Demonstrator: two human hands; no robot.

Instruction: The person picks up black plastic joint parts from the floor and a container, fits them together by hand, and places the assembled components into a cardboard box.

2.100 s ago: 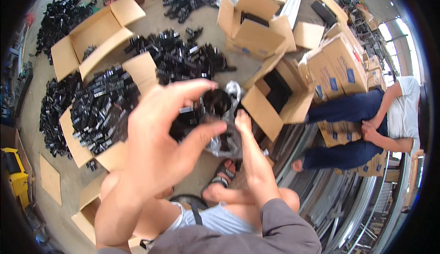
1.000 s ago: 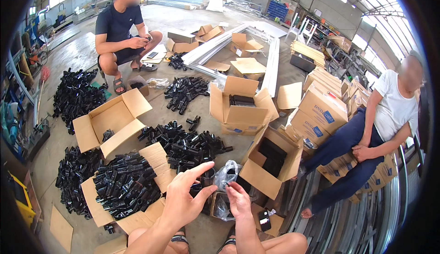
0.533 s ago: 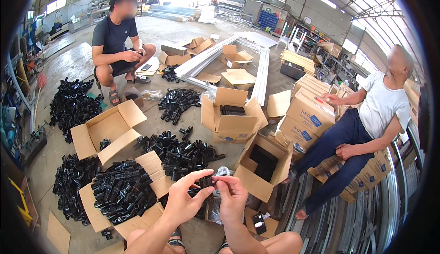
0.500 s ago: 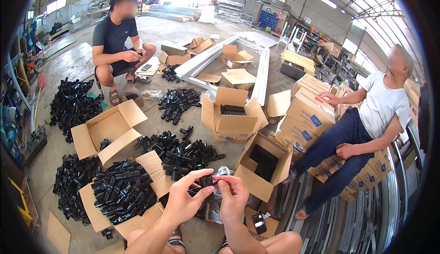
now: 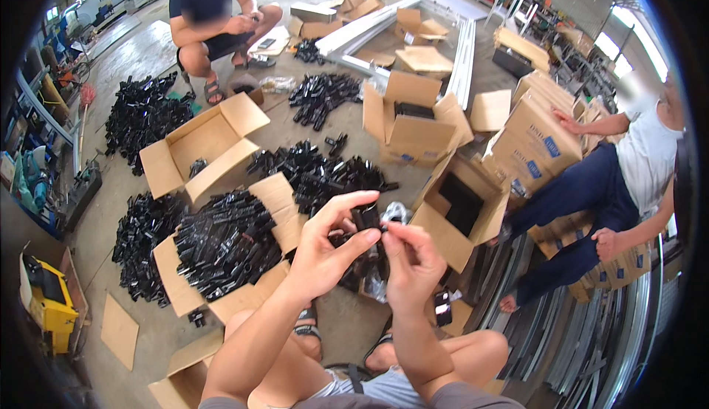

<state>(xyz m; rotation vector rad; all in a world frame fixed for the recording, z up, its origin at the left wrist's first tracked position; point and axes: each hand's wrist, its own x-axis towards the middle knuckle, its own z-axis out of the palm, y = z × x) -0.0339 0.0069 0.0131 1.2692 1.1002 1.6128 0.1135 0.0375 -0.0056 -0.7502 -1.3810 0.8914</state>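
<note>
I hold a small black plastic part (image 5: 367,218) up in front of me, pinched between both hands. My left hand (image 5: 325,250) grasps it from the left, thumb and forefinger curled around its lower end; my right hand (image 5: 410,261) closes on it from the right, fingertips bunched against its side. The part sits just above a crumpled clear plastic bag (image 5: 377,280) that lies on the concrete floor (image 5: 148,47) between my knees.

To the near left, an open cardboard box full of black parts (image 5: 221,243) stands within easy reach. A loose heap of the same black parts (image 5: 317,176) lies just beyond my hands, and an open cardboard box with a dark inside (image 5: 461,206) sits to the right of them. Far off, one person crouches (image 5: 214,3); another sits on the right (image 5: 613,180).

I judge the step in hand to be fitting or checking this single piece with the fingers. The next move, as I read it, calls for a steady two-handed pinch and a clear path to whichever box takes the piece; I cannot tell which one that is.
</note>
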